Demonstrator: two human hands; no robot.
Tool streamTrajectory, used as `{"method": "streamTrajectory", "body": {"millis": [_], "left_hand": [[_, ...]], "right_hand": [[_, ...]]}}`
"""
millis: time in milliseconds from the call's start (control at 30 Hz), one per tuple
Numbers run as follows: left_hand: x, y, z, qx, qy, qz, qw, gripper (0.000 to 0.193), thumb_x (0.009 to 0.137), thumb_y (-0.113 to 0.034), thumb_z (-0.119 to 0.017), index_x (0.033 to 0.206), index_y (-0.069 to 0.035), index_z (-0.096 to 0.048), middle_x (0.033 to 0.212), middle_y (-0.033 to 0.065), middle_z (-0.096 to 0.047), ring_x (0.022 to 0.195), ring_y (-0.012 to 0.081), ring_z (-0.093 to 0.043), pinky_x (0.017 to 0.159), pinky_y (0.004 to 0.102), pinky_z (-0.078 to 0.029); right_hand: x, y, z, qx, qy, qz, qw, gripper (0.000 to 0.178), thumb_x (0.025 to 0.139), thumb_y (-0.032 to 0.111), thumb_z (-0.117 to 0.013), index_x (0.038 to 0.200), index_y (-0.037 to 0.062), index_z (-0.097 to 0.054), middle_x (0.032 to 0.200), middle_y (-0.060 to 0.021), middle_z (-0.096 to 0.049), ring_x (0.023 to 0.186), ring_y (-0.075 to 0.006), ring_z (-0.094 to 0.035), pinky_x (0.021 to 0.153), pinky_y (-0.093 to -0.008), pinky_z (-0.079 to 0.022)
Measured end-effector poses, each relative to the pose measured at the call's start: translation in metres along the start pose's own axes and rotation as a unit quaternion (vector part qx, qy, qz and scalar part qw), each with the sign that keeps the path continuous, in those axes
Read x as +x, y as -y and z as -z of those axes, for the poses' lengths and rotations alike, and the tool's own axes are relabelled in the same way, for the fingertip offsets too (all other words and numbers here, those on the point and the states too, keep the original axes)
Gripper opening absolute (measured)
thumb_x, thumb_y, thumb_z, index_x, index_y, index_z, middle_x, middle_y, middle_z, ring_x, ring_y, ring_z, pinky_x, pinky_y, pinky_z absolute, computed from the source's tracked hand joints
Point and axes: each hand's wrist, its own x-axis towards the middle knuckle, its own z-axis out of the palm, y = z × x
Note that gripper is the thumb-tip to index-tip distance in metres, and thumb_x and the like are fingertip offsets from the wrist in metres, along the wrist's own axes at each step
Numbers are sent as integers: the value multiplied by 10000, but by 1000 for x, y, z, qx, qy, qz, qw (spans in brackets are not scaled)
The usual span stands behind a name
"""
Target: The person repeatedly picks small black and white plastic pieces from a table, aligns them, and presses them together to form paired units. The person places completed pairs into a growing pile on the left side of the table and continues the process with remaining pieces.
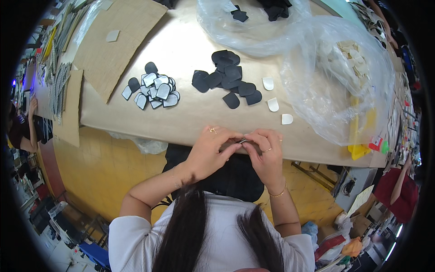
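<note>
My left hand and my right hand meet at the table's near edge. Their fingertips pinch one small dark-and-light piece, mostly hidden by the fingers. Ahead of them lies a loose pile of black round-ended flat pieces. Three white pieces of similar shape, a far one, a middle one and a near one, lie in a slanting row to the right. Farther left is a heap of white-faced pieces with black borders, a few turned black side up.
A clear plastic bag with cream pieces spreads over the table's right side. Cardboard sheets cover the left. A yellow object and a green-capped bottle stand at the right edge. Other people appear at both sides.
</note>
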Motion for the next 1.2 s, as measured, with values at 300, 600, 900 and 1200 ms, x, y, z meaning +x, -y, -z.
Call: {"method": "streamTrajectory", "body": {"millis": [300, 600, 900, 1200], "left_hand": [[4, 10, 20, -548, 112, 264, 786, 147, 965, -70, -676, 1076, 24, -697, 1001, 82, -699, 904, 148, -647, 815, 302, -552], [3, 4, 18, -604, 120, 275, 739, 124, 988, -109, -648, 1038, 1, -676, 991, 78, -687, 854, 163, -655, 790, 305, -545], [2, -3, 17, -572, 98, 258, 772, 147, 1005, -119, -640, 1061, 15, -662, 947, 70, -680, 826, 153, -670, 794, 285, -545], [2, 0, 16, -639, 123, 273, 709, 139, 1003, -115, -625, 1047, 15, -649, 1008, 100, -684, 874, 179, -662, 809, 305, -546]], "right_hand": [[4, 8, 14, 157, 29, -4, 987, 310, 807, -26, -798, 1092, 80, -737, 1038, -90, -615, 871, -179, -636, 728, -285, -545], [6, 8, 14, 131, 6, 79, 988, 328, 803, -4, -811, 1107, 106, -751, 1127, -106, -587, 939, -202, -631, 780, -295, -547], [4, 14, 16, 208, 5, -13, 978, 299, 798, 12, -819, 1077, 96, -753, 1130, -94, -606, 912, -199, -666, 766, -294, -567], [3, 12, 12, 174, -31, 51, 983, 346, 771, 44, -841, 1096, 113, -742, 1158, -79, -590, 925, -200, -650, 793, -312, -557]]}}
